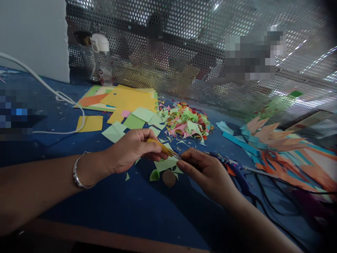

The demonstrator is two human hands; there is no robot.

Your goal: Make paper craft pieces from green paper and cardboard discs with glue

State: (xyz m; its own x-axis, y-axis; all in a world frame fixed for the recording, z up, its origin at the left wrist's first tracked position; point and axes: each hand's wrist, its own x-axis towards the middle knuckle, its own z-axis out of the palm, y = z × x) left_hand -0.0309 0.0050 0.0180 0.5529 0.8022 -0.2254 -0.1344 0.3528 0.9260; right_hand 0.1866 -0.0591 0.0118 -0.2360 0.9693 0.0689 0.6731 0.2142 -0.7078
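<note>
Nearest: blue tabletop [105, 207], a small brown disc [169, 178] and a curled green piece [154, 175] lying just beside each other below the hands. Right hand [202, 167]: fingers curled in around a thin metal tool [177, 156], probably scissors, grip mostly hidden. Left hand [142, 146]: thumb and fingers pinching a folded yellow paper [160, 147], held up off the table between both hands, its end at the metal tip. Looks mid-cut; how much of the outline is cut, can't tell. Beyond: pale green paper [114, 131] and a yellow square [90, 123] lie flat, apparently uncut inside. Scrap heap [184, 121] is big, so plenty of trimming looks done; to the right, pointed peach shapes [268, 135] appear already cut. Yellow sheets [131, 98] stacked farther back look unused, so stock remains. Back: clear bottle [103, 66], perforated screen [181, 38].
</note>
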